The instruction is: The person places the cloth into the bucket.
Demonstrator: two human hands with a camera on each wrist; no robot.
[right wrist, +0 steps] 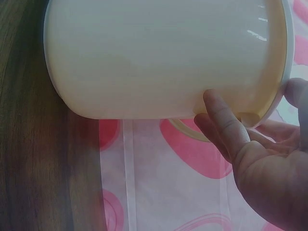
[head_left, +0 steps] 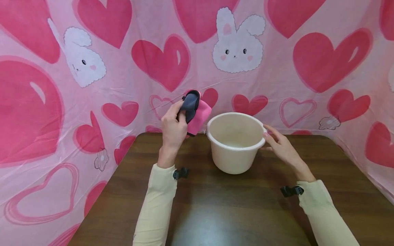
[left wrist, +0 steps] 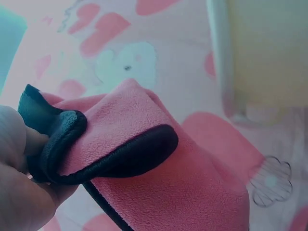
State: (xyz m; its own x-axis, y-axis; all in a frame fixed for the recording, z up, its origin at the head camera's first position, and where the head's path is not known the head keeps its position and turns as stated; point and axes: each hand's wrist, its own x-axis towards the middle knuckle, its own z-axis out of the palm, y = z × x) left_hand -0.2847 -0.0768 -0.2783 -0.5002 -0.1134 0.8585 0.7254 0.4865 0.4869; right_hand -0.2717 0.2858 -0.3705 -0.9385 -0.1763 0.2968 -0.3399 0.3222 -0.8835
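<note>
Up in the air left of the bucket, my left hand [head_left: 174,126] pinches a folded cloth [head_left: 199,116]. One face of the cloth is bright pink and fuzzy, the other dark, with a black edging; in the left wrist view the pink cloth [left wrist: 144,144] hangs in loose folds from the fingers. A cream plastic bucket [head_left: 232,159] stands upright on the table, its inside visible from above. On its right side my right hand [head_left: 281,147] holds the rim, thumb at the lip and fingers against the outer wall [right wrist: 144,62].
The brown wooden table [head_left: 215,205] has its far edge just behind the bucket. A pink sheet [head_left: 203,75] with hearts and rabbits hangs around the back and sides. A handle [right wrist: 187,130] shows partly below the bucket in the right wrist view.
</note>
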